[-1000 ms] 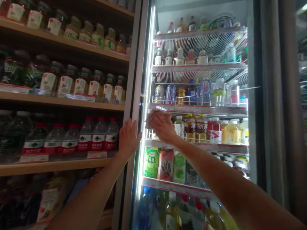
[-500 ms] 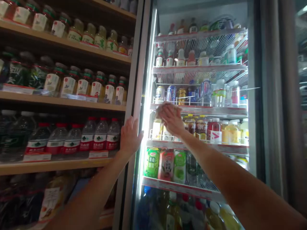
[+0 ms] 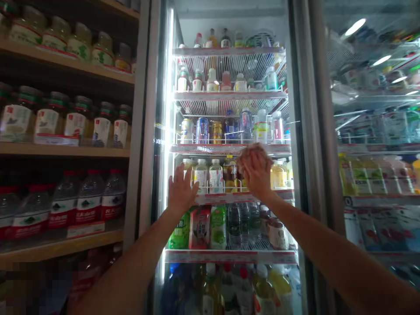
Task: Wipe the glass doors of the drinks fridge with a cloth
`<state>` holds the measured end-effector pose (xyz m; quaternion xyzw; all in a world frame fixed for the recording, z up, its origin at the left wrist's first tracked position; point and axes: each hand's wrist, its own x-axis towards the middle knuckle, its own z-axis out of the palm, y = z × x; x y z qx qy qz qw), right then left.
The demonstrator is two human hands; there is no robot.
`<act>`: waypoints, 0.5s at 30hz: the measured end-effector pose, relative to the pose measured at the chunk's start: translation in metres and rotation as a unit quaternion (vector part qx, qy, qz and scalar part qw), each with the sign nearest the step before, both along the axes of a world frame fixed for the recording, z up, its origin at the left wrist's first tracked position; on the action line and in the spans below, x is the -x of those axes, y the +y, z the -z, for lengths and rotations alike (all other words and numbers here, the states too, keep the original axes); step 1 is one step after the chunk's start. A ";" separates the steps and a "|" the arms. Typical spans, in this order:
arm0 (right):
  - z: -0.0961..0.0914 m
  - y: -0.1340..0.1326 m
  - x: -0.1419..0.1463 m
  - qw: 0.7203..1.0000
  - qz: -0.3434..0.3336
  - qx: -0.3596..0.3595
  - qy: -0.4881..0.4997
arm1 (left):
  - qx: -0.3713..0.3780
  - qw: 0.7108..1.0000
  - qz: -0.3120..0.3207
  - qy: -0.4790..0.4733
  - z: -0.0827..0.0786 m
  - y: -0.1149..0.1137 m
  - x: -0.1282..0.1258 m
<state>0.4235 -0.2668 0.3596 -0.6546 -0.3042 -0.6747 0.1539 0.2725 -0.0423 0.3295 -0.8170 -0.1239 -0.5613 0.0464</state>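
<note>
A tall glass-fronted drinks fridge (image 3: 297, 131), lit inside, stands before me. My right hand (image 3: 257, 173) lies with its fingers over a crumpled, brownish-pink cloth (image 3: 246, 153), pressing it toward the glass in front of the middle shelves. Bottles behind are partly covered by this hand. My left hand (image 3: 181, 190) holds nothing; its fingers are spread, palm toward the glass near the door's left side. Whether that palm touches the glass I cannot tell. Behind it stand bottles with pale labels (image 3: 201, 175) and a green carton (image 3: 180, 231).
On the left, wooden shelves (image 3: 65, 151) carry dark-capped jars or bottles (image 3: 75, 120) and red-capped water bottles (image 3: 90, 197). A second glass fridge door, with drinks behind it (image 3: 364, 175), stands on the right and shows bright light reflections. The lit fridge's upper shelves hold cans (image 3: 202, 130) and small bottles.
My right hand has swept the cloth rightward across the glass. My left hand has shifted right, from the door's edge to in front of the glass. The view has turned right.
</note>
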 end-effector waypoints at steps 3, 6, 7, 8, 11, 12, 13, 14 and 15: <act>0.007 -0.035 -0.007 0.998 -0.006 0.055 -0.038 | 0.009 1.000 0.007 0.011 0.003 -0.018 -0.012; 0.010 -0.065 -0.016 0.992 -0.021 -0.124 0.003 | 0.026 0.999 0.001 0.039 0.006 -0.034 -0.016; 0.013 -0.070 -0.019 0.985 -0.028 -0.168 0.027 | 0.029 0.998 -0.002 0.047 0.008 -0.037 -0.017; 0.017 -0.071 -0.021 0.984 -0.044 -0.165 0.048 | 0.030 0.998 -0.005 0.049 0.009 -0.039 -0.018; 0.033 -0.065 -0.018 0.977 -0.179 0.031 0.111 | 0.030 0.999 -0.004 0.042 0.018 -0.037 -0.021; 0.038 -0.062 -0.014 0.966 -0.216 0.070 0.119 | 0.026 0.999 -0.002 0.038 0.022 -0.036 -0.021; 0.042 -0.059 -0.010 0.961 -0.241 0.049 0.126 | 0.019 0.999 0.002 0.035 0.027 -0.035 -0.022; 0.046 -0.056 -0.006 0.957 -0.256 -0.020 0.131 | 0.009 0.999 0.005 0.032 0.032 -0.034 -0.022; 0.050 -0.053 -0.002 0.950 -0.258 -0.118 0.134 | 0.000 0.999 0.009 0.032 0.038 -0.033 -0.021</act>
